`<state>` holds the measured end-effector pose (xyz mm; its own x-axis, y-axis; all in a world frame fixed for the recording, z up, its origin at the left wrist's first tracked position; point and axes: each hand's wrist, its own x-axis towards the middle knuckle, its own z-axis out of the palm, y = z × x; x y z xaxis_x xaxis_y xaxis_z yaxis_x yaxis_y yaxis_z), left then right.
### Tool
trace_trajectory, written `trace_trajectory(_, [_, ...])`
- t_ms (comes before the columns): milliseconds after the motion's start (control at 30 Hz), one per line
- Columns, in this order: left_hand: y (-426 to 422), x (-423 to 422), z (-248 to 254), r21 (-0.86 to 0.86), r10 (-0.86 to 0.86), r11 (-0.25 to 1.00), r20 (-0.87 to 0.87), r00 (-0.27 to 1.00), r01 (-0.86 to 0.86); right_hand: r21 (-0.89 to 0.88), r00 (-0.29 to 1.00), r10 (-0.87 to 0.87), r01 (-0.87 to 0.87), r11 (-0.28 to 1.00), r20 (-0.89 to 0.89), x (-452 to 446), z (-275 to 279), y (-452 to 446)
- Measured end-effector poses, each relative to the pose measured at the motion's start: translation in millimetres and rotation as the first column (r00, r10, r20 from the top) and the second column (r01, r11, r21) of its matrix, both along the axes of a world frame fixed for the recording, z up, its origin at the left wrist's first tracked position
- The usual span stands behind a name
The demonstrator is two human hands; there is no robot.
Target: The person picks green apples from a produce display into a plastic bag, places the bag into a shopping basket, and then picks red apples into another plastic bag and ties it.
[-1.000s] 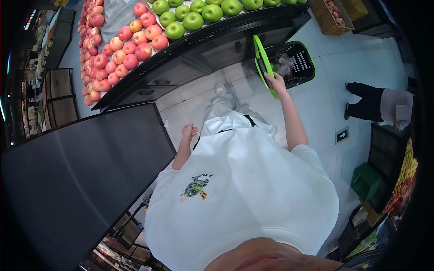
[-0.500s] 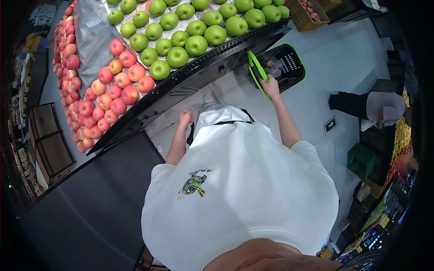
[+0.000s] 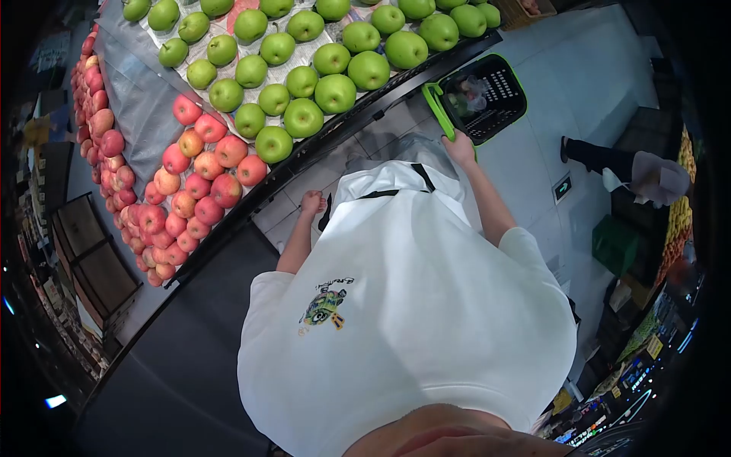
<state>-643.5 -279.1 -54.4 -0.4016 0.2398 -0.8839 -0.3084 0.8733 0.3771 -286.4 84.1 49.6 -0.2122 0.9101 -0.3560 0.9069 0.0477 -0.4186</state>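
My right hand is wrapped round the green handle of a black basket with a green rim. Something in clear plastic lies inside the basket. On the left of my body, my left hand hangs near the display's edge with its fingers curled; whether it holds anything is too small to tell. Beyond the hands, green apples stand in rows on the display, and red apples are heaped to their left.
A dark panel lies at the lower left. On the right, another person stands on the tiled floor near a green crate. A wicker basket is at the top right, and the black display edge runs diagonally ahead.
The apple display has come closer and more green apples show. My right hand still holds the basket handle. My left hand has shifted slightly forward. The other person's legs have changed position.
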Motion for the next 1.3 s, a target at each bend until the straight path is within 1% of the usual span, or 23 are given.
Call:
trace_trajectory(33, [4.7, -2.4, 3.1, -0.014, 0.000, 1.000, -0.007, 1.000, 0.000, -0.005, 1.000, 0.009, -0.009, 1.000, -0.001, 1.9, 3.1, 1.5])
trace_trajectory(100, [19.0, -5.9, 1.3, 0.010, 0.043, 0.999, -0.020, 0.999, -0.043, -0.151, 0.999, -0.022, 0.017, 0.988, -0.028, 7.6, 11.8, 11.6])
trace_trajectory(267, [76.4, 4.9, 17.5, 0.105, 0.193, 0.976, -0.029, 0.981, -0.189, -0.174, 0.973, 0.035, -0.076, 0.982, -0.229, 23.5, 43.0, 42.7])
trace_trajectory(333, [106.2, 22.9, 27.8, 0.144, 0.268, 0.954, -0.027, 0.963, -0.262, -0.200, 0.972, 0.071, -0.118, 0.973, -0.226, 25.9, 55.0, 61.2])
trace_trajectory(400, [130.5, 42.0, 20.4, 0.172, 0.343, 0.927, -0.022, 0.939, -0.334, -0.143, 0.963, 0.181, -0.211, 0.967, -0.202, 14.3, 49.4, 88.9])
trace_trajectory(467, [147.5, 65.6, -1.0, 0.312, 0.261, 0.933, -0.238, 0.935, -0.181, -0.240, 0.929, 0.036, -0.132, 0.962, -0.367, -4.0, 41.4, 111.4])
trace_trajectory(500, [154.4, 73.6, -3.0, 0.312, 0.292, 0.926, -0.239, 0.926, -0.211, -0.268, 0.929, 0.034, -0.140, 0.953, -0.367, -14.2, 33.7, 127.1])
trace_trajectory(533, [159.9, 81.3, -4.6, 0.330, 0.155, 0.942, -0.285, 0.946, -0.055, -0.280, 0.945, 0.031, -0.127, 0.952, -0.324, -26.0, 35.4, 137.7])
trace_trajectory(567, [163.9, 87.2, -5.8, 0.337, 0.015, 0.936, -0.333, 0.943, 0.104, -0.141, 0.951, 0.152, -0.195, 0.971, -0.268, -29.3, 15.2, 151.1])
trace_trajectory(600, [166.0, 87.7, -6.0, 0.338, 0.044, 0.938, -0.337, 0.940, 0.077, 0.000, 0.943, 0.264, -0.270, 0.963, -0.201, -29.1, -12.9, 163.6])
trace_trajectory(667, [160.3, 88.4, -6.5, 0.212, -0.069, 0.965, -0.373, 0.925, 0.157, 0.015, 0.922, 0.321, -0.326, 0.945, -0.215, -32.8, -33.8, 179.2])
trace_trajectory(733, [152.4, 97.0, -8.0, 0.205, 0.077, 0.979, -0.395, 0.915, 0.007, 0.024, 0.895, 0.383, -0.388, 0.921, -0.228, -42.7, -28.7, 189.7])
trace_trajectory(767, [149.1, 103.0, -8.3, 0.203, 0.185, 0.973, -0.419, 0.889, -0.107, -0.102, 0.912, 0.340, -0.370, 0.924, -0.228, -46.8, -17.4, 194.0])
trace_trajectory(800, [146.1, 113.6, -3.0, 0.198, 0.215, 0.970, -0.422, 0.881, -0.142, -0.227, 0.930, 0.297, -0.345, 0.911, -0.218, -53.3, 3.4, 194.5])
trace_trajectory(833, [143.1, 123.1, 6.2, 0.190, 0.297, 0.952, -0.402, 0.866, -0.239, -0.279, 0.952, 0.208, -0.267, 0.923, -0.224, -63.3, 29.1, 191.5])
trace_trajectory(867, [140.6, 128.3, 12.1, 0.183, 0.375, 0.926, -0.385, 0.843, -0.329, -0.332, 0.963, 0.226, -0.264, 0.906, -0.150, -66.0, 30.3, 195.2])
trace_trajectory(933, [124.8, 146.6, -30.2, 0.225, 0.466, 0.884, -0.372, 0.803, -0.409, -0.288, 0.934, 0.206, -0.291, 0.912, -0.291, -52.5, -8.6, 199.7])
trace_trajectory(967, [120.1, 152.8, -45.9, 0.269, 0.535, 0.844, -0.348, 0.770, -0.464, -0.334, 0.928, 0.143, -0.263, 0.905, -0.343, -54.2, 4.7, 195.2])
trace_trajectory(1000, [120.0, 157.2, -44.7, 0.270, 0.546, 0.837, -0.353, 0.760, -0.475, -0.378, 0.953, 0.125, -0.227, 0.897, -0.276, -58.5, 19.7, 192.3])
trace_trajectory(1067, [125.3, 161.4, -40.4, 0.328, 0.606, 0.791, -0.303, 0.735, -0.517, -0.411, 0.953, 0.146, -0.249, 0.877, -0.267, -62.5, 47.5, 188.1])
trace_trajectory(1100, [128.7, 157.6, -39.9, 0.334, 0.619, 0.782, -0.309, 0.722, -0.527, -0.419, 0.953, 0.099, -0.217, 0.881, -0.287, -65.7, 42.4, 188.4])
trace_trajectory(1167, [136.7, 151.9, -30.1, 0.220, 0.526, 0.849, -0.288, 0.800, -0.480, -0.442, 0.935, 0.105, -0.256, 0.860, -0.338, -65.9, 38.1, 192.2])
trace_trajectory(1300, [177.0, 129.8, 41.6, 0.226, 0.568, 0.816, -0.143, 0.811, -0.532, -0.466, 0.940, 0.101, -0.252, 0.848, -0.325, -63.8, 36.9, 195.4])
